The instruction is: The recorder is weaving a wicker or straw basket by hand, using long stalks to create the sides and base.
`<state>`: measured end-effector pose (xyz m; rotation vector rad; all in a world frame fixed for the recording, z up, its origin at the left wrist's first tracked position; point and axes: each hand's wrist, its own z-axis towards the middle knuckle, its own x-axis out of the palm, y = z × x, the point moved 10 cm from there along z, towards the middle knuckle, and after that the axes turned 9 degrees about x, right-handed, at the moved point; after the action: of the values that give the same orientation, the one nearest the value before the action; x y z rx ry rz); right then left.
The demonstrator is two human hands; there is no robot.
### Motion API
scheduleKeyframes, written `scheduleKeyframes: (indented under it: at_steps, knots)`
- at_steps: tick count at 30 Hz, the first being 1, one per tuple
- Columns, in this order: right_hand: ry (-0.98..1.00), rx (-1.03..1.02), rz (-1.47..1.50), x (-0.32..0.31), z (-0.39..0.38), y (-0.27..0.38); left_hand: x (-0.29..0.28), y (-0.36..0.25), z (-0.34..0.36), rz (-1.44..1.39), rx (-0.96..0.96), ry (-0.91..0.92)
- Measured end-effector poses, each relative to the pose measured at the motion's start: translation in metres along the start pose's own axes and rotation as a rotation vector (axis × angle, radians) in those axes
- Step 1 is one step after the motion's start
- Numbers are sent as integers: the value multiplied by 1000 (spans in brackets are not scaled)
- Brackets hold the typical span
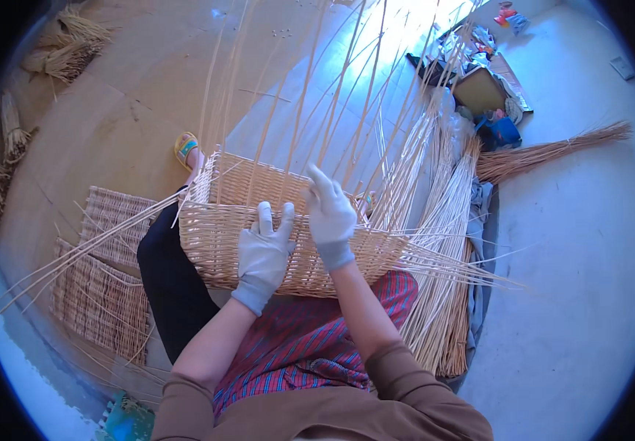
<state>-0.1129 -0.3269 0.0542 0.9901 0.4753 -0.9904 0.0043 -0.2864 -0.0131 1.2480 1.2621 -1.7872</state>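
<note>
Left hand [264,253] flat on wicker basket [214,235] wall; right hand [330,214] at rim.

Bright daylight glares on the floor [405,22] at the top, seemingly overexposed; fisheye edges bend and darken.

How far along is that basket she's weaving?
The basket already has woven walls some way up. In hand: the left hand presses flat on the near wall while the right hand works at the rim. Left: long unwoven stakes stand above the rim, and a bundle of loose rods lies beside it.
</note>
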Motion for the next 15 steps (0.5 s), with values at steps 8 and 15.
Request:
scheduleKeyframes:
  at_steps: [8, 15]
  knots:
    - [5, 410, 497, -8, -17, -7, -48, 89, -54, -566, -77, -754]
    - [220, 612, 391, 32, -90, 0, -42, 191, -95, -787, -497, -927]
